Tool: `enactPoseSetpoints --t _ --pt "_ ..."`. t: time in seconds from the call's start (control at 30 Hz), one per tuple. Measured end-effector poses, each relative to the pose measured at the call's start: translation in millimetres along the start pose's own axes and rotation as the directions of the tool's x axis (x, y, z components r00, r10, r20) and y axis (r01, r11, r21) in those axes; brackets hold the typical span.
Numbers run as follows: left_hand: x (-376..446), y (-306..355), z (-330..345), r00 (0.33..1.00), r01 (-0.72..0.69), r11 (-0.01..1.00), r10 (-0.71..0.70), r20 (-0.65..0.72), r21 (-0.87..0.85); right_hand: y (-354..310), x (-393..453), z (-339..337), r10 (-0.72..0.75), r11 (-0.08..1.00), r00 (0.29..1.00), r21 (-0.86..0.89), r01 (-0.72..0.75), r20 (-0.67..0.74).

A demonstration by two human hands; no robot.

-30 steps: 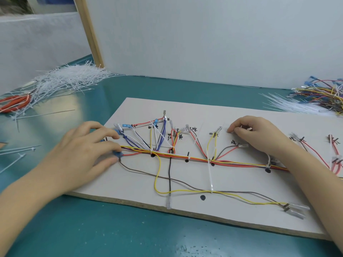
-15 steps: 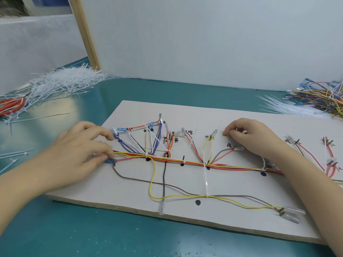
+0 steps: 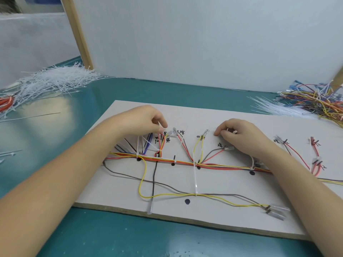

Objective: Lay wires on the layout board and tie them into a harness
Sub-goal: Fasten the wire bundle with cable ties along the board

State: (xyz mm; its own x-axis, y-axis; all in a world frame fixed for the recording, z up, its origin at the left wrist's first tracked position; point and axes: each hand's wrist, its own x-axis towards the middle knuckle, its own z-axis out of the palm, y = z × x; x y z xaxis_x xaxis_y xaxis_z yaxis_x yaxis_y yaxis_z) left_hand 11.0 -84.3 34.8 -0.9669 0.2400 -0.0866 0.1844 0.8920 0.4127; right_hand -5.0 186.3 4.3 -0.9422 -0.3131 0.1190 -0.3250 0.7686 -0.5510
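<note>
Left hand now further right, pinching a cable tie; right hand curled around another.

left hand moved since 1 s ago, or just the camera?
Yes. The left hand went from the layout board left edge rightward and away, now pinching at the red-yellow branch top.

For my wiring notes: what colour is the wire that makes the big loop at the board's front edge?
Yellow wire, clearest in the head view.
</note>
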Motion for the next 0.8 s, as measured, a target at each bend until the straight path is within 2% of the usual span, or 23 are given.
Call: enactPoseSetpoints --t 0.07,0.2,0.3,0.63,0.8 --pt "-0.5 -3.4 0.4 0.999 -0.028 0.999 0.027 -0.023 -0.046 0.4 0.9 0.5 -0.005 1.0 1.0 -0.006 0.005 0.0" --pt "-2.8 -0.8 9.9 0.979 -0.115 0.985 0.09 -0.185 -0.13 1.0 2.1 1.4 -0.012 1.0 1.0 -0.013 0.012 -0.004" --pt "-1.8 1.6 14.7 0.963 -0.165 0.969 0.118 -0.242 -0.186 1.8 2.6 2.2 -0.018 1.0 1.0 -0.02 0.018 -0.007" --pt "-0.2 -3.9 18.4 0.957 -0.132 0.98 0.087 -0.278 -0.148 0.8 0.4 1.5 -0.036 0.999 0.999 -0.019 0.035 -0.012" --pt "0.5 -6.1 19.5 0.983 -0.097 0.991 0.081 -0.166 -0.093 0.0 0.1 2.2 -0.037 0.999 0.999 -0.025 0.036 -0.022"
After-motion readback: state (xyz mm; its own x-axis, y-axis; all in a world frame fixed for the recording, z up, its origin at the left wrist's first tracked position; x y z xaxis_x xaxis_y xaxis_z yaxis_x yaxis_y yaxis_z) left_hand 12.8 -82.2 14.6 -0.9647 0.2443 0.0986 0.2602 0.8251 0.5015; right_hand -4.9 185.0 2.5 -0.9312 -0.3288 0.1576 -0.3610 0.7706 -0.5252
